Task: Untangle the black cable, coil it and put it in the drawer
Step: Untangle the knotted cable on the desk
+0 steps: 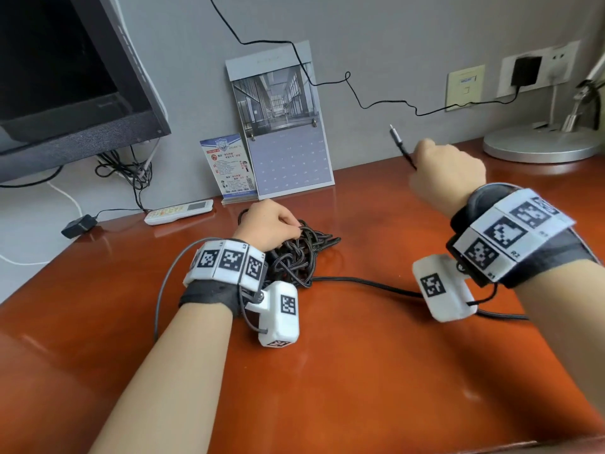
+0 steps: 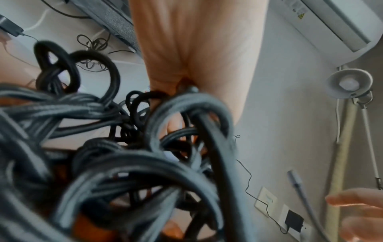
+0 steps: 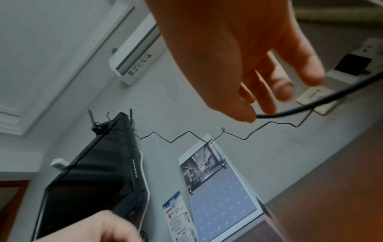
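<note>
The black cable lies mostly as a knotted heap on the red-brown surface, toward its back edge and in front of the calendar. One strand leaves the heap and runs rightward along the surface, passing under the right wrist. A free end with a plug is raised in the air at the right.

The left hand rests on top of the heap, its fingers curled into the loops; the left wrist view shows strands packed close around them. The right hand is lifted above the surface, its grip clenched on the cable just behind the plug.

No drawer is visible in any view. Judged from the layout, untangling has barely begun.

Likely faults from here:
- Pulling the free end while the heap is pinned may tighten the knots instead of loosening them.
- Loops may close around the left fingers and drag the whole heap along.
- A sweeping right arm may catch the thin wall cord running to the charger in the socket, or strike the lamp base just beyond the hand.
- A sliding heap may knock the remote control or tip the calendar and the card beside it.
</note>
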Available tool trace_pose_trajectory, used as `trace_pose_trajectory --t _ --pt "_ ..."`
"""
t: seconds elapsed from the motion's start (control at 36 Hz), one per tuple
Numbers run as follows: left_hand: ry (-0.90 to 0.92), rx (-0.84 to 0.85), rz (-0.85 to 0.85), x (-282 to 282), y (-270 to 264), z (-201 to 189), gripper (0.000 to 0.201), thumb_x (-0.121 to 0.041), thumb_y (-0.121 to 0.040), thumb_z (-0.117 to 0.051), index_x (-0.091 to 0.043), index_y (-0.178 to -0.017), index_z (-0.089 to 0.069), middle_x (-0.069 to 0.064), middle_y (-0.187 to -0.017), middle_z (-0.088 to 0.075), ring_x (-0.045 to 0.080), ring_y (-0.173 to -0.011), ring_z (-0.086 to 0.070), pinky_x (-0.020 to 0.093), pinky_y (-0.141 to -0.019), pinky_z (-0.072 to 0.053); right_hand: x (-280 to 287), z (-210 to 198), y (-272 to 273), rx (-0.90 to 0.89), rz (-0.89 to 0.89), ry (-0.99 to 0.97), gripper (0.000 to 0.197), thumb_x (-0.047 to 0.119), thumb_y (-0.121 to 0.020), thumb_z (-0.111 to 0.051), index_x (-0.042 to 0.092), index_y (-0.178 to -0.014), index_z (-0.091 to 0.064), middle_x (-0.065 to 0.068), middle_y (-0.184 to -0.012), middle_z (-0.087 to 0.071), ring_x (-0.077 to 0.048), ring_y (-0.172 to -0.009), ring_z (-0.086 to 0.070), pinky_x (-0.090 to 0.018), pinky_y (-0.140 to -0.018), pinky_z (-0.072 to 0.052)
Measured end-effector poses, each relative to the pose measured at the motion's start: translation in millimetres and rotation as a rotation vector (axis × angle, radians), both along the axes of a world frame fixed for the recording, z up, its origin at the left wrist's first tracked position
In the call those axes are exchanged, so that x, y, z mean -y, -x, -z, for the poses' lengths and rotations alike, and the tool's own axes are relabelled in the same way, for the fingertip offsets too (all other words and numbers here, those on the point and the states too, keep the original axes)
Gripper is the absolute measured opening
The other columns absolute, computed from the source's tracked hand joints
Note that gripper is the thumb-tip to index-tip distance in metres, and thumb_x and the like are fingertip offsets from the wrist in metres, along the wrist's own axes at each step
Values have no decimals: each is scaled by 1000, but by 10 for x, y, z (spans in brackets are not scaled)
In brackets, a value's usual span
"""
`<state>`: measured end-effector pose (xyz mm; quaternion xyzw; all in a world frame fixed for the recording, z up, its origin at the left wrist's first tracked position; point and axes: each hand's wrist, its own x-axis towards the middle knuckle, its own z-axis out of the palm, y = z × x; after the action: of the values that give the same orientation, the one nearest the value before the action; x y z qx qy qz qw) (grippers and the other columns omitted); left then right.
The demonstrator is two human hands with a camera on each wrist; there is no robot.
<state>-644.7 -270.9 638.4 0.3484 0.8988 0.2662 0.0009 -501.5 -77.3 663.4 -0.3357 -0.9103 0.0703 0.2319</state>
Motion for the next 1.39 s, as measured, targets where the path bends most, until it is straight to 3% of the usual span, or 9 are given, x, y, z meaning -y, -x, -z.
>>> trace_pose_trajectory --t 0.17,0.31,0.47,0.67,0.86,0.94,1.08,1.25,1.39 --pt "-170 89 -131 -52 59 2 15 -11 -78 -71 -22 -67 -69 -14 -73 -64 15 -70 -67 36 -68 -60 214 145 15 245 -281 172 45 28 -87 -55 3 -123 -47 -17 -123 -55 -33 -113 -54 -38 -93 -45" --pt "-287 111 -172 -71 78 -40 12 -5 -77 -68 -14 -70 -72 -9 -66 -63 5 -55 -58 18 -52 -54 466 217 54 547 -498 203 38 29 -93 -51 8 -125 -55 -10 -119 -61 -28 -107 -58 -33 -84 -46" --pt "-369 209 -238 -43 119 -64 3 -13 -76 -72 -14 -77 -74 4 -80 -72 11 -67 -62 34 -77 -58 329 179 120 175 -547 181 31 8 -97 -41 12 -113 -66 -12 -109 -64 -30 -98 -57 -31 -84 -45" --pt "-398 299 -244 -150 49 -60 9 -15 -73 -77 -10 -69 -70 -1 -53 -56 1 -23 -34 12 -35 -32 421 121 181 79 -747 48 31 7 -92 -48 23 -105 -71 -3 -105 -68 -27 -99 -60 -37 -88 -48" --pt "-580 571 -291 -104 116 -137 9 -5 -75 -73 0 -75 -66 14 -68 -69 23 -61 -65 36 -64 -57 362 110 175 -84 -894 160 34 -2 -78 -52 13 -109 -53 1 -92 -59 -20 -83 -51 -25 -75 -41" --pt "-649 719 -273 -76 192 -172 8 -5 -81 -67 -3 -75 -62 8 -55 -64 17 -46 -62 25 -47 -52 331 136 181 -80 -927 130 52 17 -70 -56 13 -121 -48 8 -101 -43 -8 -94 -36 -21 -81 -30" --pt "-702 1059 -77 -86 233 -175 10 -12 -84 -59 -2 -81 -61 12 -78 -60 23 -67 -61 34 -72 -49 377 52 234 -310 -904 -7 41 41 -73 -58 18 -107 -61 8 -92 -49 -9 -84 -42 -32 -78 -43" --pt "-686 834 -78 -201 138 -261 3 -8 -85 -61 -6 -84 -61 6 -72 -60 16 -60 -60 24 -55 -50 387 -68 281 -440 -704 -89 34 42 -70 -53 19 -88 -71 6 -75 -56 -24 -80 -56 -40 -73 -49" --pt "-658 439 41 -115 -124 -432 16 -33 -90 -57 -24 -99 -67 -7 -104 -68 10 -100 -60 33 -89 -46 287 -178 293 -374 -584 -9 21 36 -76 -58 22 -87 -71 1 -79 -65 -26 -84 -59 -34 -74 -45"
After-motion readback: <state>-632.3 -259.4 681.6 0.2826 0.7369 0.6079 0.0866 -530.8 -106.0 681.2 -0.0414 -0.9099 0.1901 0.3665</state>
